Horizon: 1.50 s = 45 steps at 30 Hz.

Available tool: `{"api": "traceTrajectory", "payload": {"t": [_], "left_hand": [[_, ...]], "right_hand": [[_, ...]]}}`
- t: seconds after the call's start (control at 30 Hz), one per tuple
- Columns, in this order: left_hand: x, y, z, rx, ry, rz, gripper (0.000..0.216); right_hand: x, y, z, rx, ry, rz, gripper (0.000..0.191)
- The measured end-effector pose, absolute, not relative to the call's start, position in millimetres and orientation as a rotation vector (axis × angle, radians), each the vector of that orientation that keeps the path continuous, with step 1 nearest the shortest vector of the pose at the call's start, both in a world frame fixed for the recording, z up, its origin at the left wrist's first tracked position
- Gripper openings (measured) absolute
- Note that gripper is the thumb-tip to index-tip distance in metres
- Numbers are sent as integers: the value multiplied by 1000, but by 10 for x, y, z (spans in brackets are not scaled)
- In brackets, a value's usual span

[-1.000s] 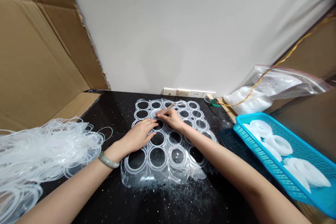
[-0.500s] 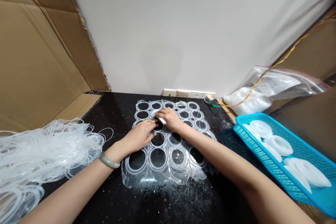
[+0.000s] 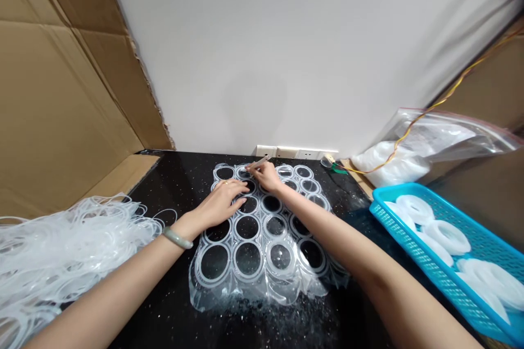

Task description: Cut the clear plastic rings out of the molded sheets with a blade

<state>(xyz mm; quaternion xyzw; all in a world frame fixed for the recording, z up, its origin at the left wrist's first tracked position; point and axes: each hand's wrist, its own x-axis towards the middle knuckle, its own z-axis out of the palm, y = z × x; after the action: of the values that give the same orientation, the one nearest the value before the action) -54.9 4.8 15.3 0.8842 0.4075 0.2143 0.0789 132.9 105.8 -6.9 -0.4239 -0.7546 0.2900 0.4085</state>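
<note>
Ring sheet (image 3: 229, 294) lies flat on the black counter (image 3: 180, 185), mid-frame. Right hand (image 3: 268, 176) is now at the far row, fingers pinched on a thin tool (image 3: 258, 162) whose tip points up and away; half a second ago it sat one row nearer with the tool laid low. Left hand (image 3: 221, 204) has slid forward too. It is open, palm down, pressing the sheet and holding nothing. Judgement: work has shifted to the far row. Loose rings (image 3: 61, 245) are heaped at left, blue basket (image 3: 487, 242) at right, both apart from the hands.
</note>
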Motion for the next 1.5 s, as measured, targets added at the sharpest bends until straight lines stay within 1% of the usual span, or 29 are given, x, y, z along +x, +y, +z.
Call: {"api": "traceTrajectory", "payload": {"t": [0.1, 0.2, 0.33, 0.5, 0.63, 0.8, 0.9, 0.93, 1.0, 1.1, 1.17, 1.33, 1.5], "left_hand": [[-544, 197, 92, 2637, 1248, 568, 35], [-544, 235, 42, 2658, 1242, 558, 35], [-549, 208, 12, 2690, 1235, 606, 35], [-537, 205, 26, 2686, 1254, 570, 36], [-532, 214, 33, 2687, 1258, 552, 36], [-533, 224, 16, 2681, 1246, 581, 34], [-529, 233, 17, 2671, 1257, 579, 33], [-528, 235, 20, 2665, 1267, 575, 33], [-530, 238, 25, 2653, 1286, 567, 35], [-545, 233, 28, 2642, 1284, 548, 37], [-563, 226, 23, 2637, 1274, 538, 39], [-605, 209, -23, 2633, 1256, 534, 40], [-602, 209, -49, 2643, 1270, 564, 40]], "right_hand": [[1322, 1011, -130, -1068, -1836, 894, 14], [1331, 1024, -144, -1013, -1822, 970, 13], [1346, 1045, -165, -971, -1825, 995, 15], [1349, 1035, -185, -955, -1849, 987, 15], [1355, 1011, -178, -925, -1974, 800, 12], [1344, 969, -150, -831, -2295, 273, 15], [1307, 968, -116, -839, -2428, 114, 15], [1294, 975, -105, -849, -2430, 130, 15], [1277, 997, -91, -887, -2354, 279, 16], [1283, 1040, -91, -989, -2105, 689, 14], [1299, 1067, -106, -1040, -1977, 867, 13], [1301, 1096, -156, -1068, -1897, 946, 21], [1271, 1078, -201, -1030, -1868, 962, 18]]}}
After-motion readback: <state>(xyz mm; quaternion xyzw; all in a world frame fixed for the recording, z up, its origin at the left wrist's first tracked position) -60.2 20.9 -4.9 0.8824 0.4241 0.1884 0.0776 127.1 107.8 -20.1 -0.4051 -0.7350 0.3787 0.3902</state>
